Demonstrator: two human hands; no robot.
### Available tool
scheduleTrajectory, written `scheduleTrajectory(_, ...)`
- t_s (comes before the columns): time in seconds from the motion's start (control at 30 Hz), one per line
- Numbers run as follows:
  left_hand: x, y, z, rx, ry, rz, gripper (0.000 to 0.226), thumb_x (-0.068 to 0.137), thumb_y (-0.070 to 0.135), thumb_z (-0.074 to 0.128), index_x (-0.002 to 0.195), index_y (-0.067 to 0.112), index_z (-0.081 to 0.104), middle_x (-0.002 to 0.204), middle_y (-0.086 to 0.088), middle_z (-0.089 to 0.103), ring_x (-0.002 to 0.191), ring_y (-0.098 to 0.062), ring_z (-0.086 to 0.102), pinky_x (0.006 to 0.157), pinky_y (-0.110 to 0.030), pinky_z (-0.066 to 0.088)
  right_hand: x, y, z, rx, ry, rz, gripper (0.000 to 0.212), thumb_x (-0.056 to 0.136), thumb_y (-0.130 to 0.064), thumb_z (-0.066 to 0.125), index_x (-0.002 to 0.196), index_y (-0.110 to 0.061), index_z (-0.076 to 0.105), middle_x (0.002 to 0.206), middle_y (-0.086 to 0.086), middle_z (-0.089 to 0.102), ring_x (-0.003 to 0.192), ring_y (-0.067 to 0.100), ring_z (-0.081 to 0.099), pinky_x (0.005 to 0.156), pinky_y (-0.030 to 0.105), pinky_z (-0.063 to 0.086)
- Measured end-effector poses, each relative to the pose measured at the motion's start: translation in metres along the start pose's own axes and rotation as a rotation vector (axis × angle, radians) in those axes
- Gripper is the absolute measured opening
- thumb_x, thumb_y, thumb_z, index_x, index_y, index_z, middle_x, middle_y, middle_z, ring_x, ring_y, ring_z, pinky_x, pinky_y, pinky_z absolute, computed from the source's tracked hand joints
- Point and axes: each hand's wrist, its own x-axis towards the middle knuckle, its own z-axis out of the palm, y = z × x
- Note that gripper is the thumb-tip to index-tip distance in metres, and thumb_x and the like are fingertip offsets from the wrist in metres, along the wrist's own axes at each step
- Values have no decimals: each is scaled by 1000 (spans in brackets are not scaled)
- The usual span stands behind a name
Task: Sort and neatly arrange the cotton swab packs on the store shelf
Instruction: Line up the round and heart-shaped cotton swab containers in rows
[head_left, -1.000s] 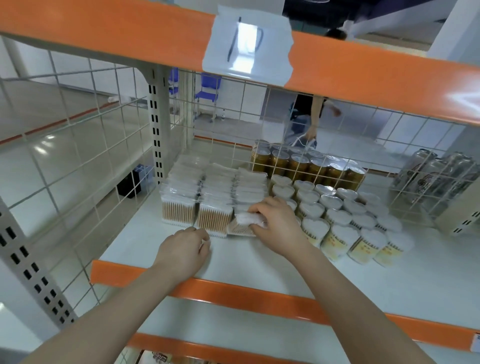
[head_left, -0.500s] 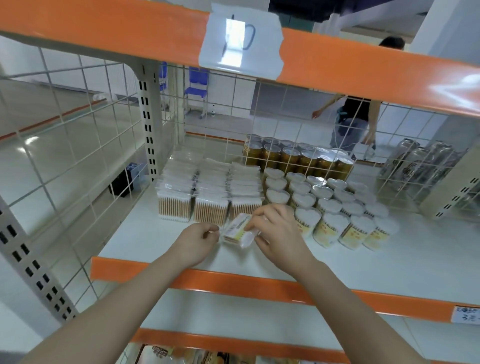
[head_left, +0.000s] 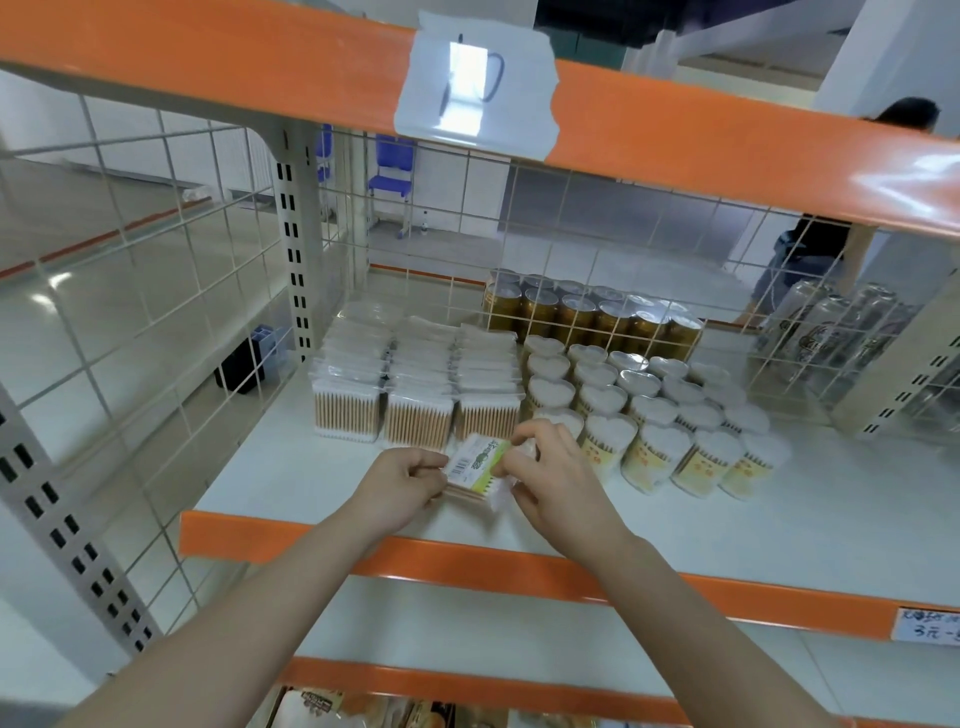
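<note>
A flat cotton swab pack (head_left: 475, 467) with a green and white label and a barcode is held tilted just above the white shelf (head_left: 291, 467). My left hand (head_left: 402, 480) pinches its left end and my right hand (head_left: 550, 475) grips its right end. Directly behind it stand three rows of clear packs of wooden-stick swabs (head_left: 415, 384), lined up front to back. To their right sit several heart-shaped swab tubs (head_left: 649, 421) in slanted rows.
Gold cans (head_left: 592, 312) stand behind the wire grid at the back. A wire basket of cans (head_left: 841, 338) is at the right. An orange shelf lip (head_left: 519, 577) runs in front, an orange beam (head_left: 675, 135) overhead. A person (head_left: 810, 244) stands beyond the grid.
My right hand drew the labelled pack away from the front of the third row toward me. My left hand came over and took its left end. The pack now shows its label.
</note>
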Motion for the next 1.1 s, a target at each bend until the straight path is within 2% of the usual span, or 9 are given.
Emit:
scheduleTrajectory(0.1,0,2,2,-34,36,-4,27,87,0,56,114,1,61,97,-14,67,68,-9,56,63,-11,47,0,-2,-1,64,-36,20,14,79,-15,40,90,-19,47,94,14,54,69,23,51,53,30,48)
scheduleTrajectory(0.23,0,4,1,-71,66,-14,20,85,2,59,105,6,61,92,-15,66,74,-15,56,73,-22,46,-1,-3,0,96,-81,60,19,79,-12,36,92,-17,49,105,8,46,73,24,55,58,27,48)
scheduleTrajectory(0.37,-2,4,1,-65,83,23,19,84,-1,61,97,11,54,71,-3,53,65,-11,49,54,-5,39,-4,-3,3,179,-125,214,25,81,8,46,91,-6,63,117,14,49,95,21,55,74,22,39)
scheduleTrajectory(0.43,-3,4,3,-52,100,29,22,83,-1,62,95,13,51,71,-1,49,65,-10,48,51,-5,37,-4,-4,4,207,-135,260,24,83,11,48,92,-6,63,121,11,46,101,13,47,78,17,34)
scheduleTrajectory(0.5,-4,4,3,-47,105,29,23,82,-2,63,95,13,50,73,0,50,67,-9,49,53,-6,37,-4,-4,4,214,-133,268,23,82,11,48,91,-6,62,118,9,46,94,9,44,74,14,32)
scheduleTrajectory(0.67,-4,3,1,-31,110,41,25,80,-4,63,91,13,49,74,-1,51,67,-7,49,53,-2,36,-3,-2,3,187,-137,282,18,78,8,48,86,-5,57,104,5,46,74,12,43,60,28,42)
scheduleTrajectory(0.83,-6,0,-3,-29,67,44,29,80,-11,59,84,16,46,76,-3,50,64,-9,47,53,-3,37,6,5,1,174,-132,391,34,85,3,48,116,-9,56,115,4,45,91,17,51,72,29,46)
scheduleTrajectory(0.93,-6,-1,-4,-42,54,49,31,80,-12,58,82,16,45,76,-3,50,62,-9,45,54,-4,38,13,7,-2,200,-201,467,42,91,-5,46,133,-12,47,123,5,49,104,18,51,79,21,39)
scheduleTrajectory(1.1,-6,-1,-4,-47,49,58,33,81,-9,60,104,10,47,76,-2,53,65,-8,49,55,-4,39,19,1,-5,354,-241,531,43,92,-9,49,135,-14,46,100,2,61,85,10,51,73,16,39)
